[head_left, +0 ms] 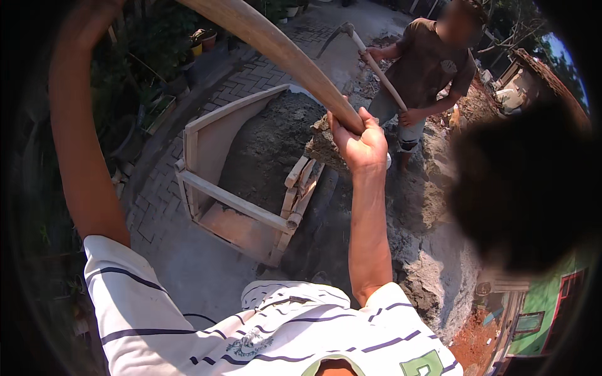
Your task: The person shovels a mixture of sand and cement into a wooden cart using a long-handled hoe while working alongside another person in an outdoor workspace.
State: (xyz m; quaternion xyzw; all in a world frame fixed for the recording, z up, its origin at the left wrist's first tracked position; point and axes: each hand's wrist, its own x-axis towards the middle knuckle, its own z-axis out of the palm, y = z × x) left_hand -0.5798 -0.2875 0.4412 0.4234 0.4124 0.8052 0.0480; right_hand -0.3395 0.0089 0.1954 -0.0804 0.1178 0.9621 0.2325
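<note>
We think the long wooden handle (269, 44) is stiff, smooth and a bit heavy, so two hands far apart should hold it best. It is light brown and looks bent. It slants up from our right hand (359, 139), which wraps tight around it. We cannot tell our left hand's (91, 17) grip. Below sits a wooden box (235, 197) with grey mix (263, 150).

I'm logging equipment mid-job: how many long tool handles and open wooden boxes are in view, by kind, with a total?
Long tool handles: 2 (near handle in the right hand; far handle held by a co-worker)
Open wooden boxes: 1 (wooden box with grey material inside)
Total: 3
</note>
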